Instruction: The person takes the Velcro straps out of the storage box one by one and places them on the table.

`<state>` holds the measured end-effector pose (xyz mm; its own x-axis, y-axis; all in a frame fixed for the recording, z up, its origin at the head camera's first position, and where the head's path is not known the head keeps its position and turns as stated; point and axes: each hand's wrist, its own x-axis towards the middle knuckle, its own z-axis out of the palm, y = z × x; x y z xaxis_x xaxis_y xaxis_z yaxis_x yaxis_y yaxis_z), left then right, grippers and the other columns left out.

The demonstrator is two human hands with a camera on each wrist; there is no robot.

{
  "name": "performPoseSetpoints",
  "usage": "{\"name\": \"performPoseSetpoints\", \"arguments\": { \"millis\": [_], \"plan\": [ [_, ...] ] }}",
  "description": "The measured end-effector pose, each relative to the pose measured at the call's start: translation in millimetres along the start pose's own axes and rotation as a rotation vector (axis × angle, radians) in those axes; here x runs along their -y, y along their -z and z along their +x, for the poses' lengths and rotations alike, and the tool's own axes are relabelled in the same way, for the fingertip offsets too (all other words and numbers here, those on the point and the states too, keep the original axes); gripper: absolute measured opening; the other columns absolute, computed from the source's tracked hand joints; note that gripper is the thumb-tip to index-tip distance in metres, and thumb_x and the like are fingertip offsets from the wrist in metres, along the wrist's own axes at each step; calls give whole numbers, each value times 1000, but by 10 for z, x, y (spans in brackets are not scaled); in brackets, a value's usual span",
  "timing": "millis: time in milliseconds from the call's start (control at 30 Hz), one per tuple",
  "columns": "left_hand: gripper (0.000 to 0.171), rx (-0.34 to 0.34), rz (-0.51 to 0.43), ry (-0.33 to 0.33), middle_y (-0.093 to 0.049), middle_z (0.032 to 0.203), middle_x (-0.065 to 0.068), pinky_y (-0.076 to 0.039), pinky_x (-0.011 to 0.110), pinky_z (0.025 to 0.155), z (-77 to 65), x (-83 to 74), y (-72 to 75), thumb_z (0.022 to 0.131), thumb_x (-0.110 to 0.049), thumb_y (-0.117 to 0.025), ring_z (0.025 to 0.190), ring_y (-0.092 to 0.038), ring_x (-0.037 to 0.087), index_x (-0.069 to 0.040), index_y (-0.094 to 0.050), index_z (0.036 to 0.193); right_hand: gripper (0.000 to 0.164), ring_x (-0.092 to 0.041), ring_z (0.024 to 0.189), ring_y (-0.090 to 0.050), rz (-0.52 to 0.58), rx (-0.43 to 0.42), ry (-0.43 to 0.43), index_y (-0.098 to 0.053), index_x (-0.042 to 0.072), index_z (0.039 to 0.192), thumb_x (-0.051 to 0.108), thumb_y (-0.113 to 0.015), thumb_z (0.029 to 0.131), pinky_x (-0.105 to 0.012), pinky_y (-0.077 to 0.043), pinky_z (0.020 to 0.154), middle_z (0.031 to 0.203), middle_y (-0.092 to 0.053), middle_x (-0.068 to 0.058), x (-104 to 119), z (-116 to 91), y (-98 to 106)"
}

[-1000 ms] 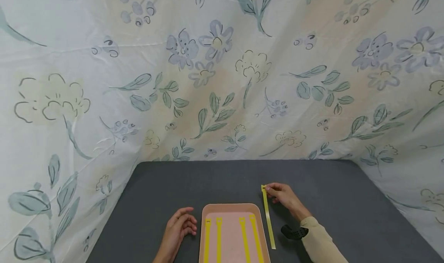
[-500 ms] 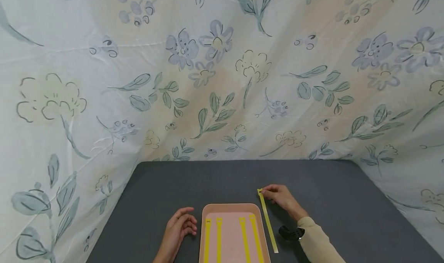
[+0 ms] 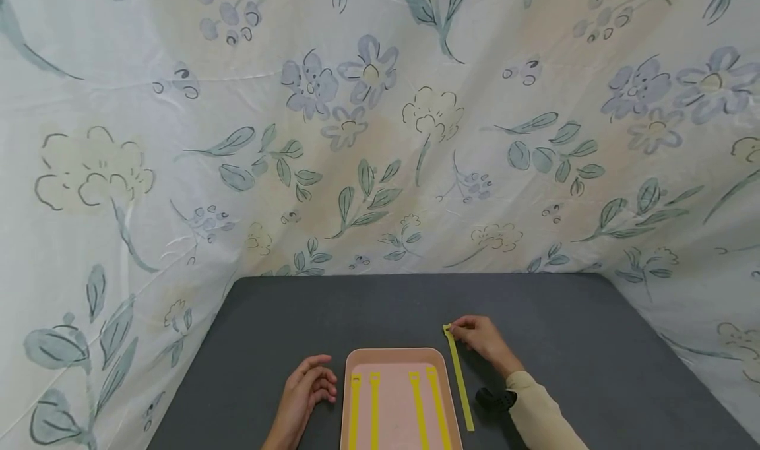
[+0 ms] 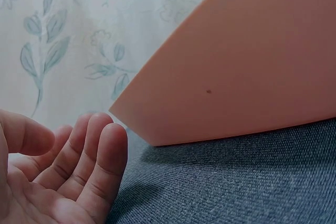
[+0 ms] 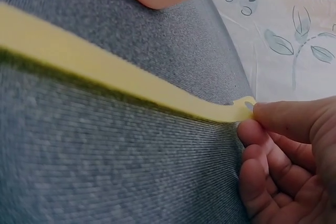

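My right hand (image 3: 483, 341) pinches the slotted head of a yellow hook-and-loop cable tie (image 3: 458, 381) between thumb and fingertips. In the right wrist view the tie (image 5: 131, 74) runs long and flat from the pinch, its head bent up a little. It lies to the right of a pink tray (image 3: 394, 404). Several like yellow ties (image 3: 418, 407) lie lengthwise inside that tray, heads at the far side. On the tray's left, my left hand (image 3: 301, 394) idles with loosely bent fingers, holding nothing; the left wrist view has its fingers (image 4: 107, 156) close to the tray's wall (image 4: 236, 66).
A dark grey cloth-covered table (image 3: 285, 311) spreads under everything. Behind it and at the sides hangs a floral curtain (image 3: 380, 206). A black band (image 3: 495, 400) is on the right wrist. The tray's near end runs out of the head view.
The right hand has drawn the tie's head slightly left and nearer, and the tie now slants a bit more beside the tray. The left hand and the tray have stayed still.
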<state>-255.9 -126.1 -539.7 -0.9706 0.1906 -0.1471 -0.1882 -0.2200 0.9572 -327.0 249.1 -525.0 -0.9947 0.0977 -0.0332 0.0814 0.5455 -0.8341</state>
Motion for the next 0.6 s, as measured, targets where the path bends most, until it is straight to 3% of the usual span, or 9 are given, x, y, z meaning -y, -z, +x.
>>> {"name": "performPoseSetpoints", "arguments": {
  "millis": [333,600],
  "plan": [
    [40,-9,2,7,-60,89,8,-55,35,68,-2,-5,-7,102,-19,-40,71,-60,19,5,-39,134,10,-13,68,-57,-116,-36,-24,-72,10,90,19,-68,88,-27,-46,57,81,-69,-1,44,-15,-48],
    [40,-1,8,-4,-60,89,8,-55,34,68,-4,-18,0,102,-20,-40,71,-59,18,6,-39,133,10,-13,66,-57,-190,-75,15,-71,8,91,17,-69,86,-27,-46,57,82,-69,-3,71,-30,-86]
  ]
}}
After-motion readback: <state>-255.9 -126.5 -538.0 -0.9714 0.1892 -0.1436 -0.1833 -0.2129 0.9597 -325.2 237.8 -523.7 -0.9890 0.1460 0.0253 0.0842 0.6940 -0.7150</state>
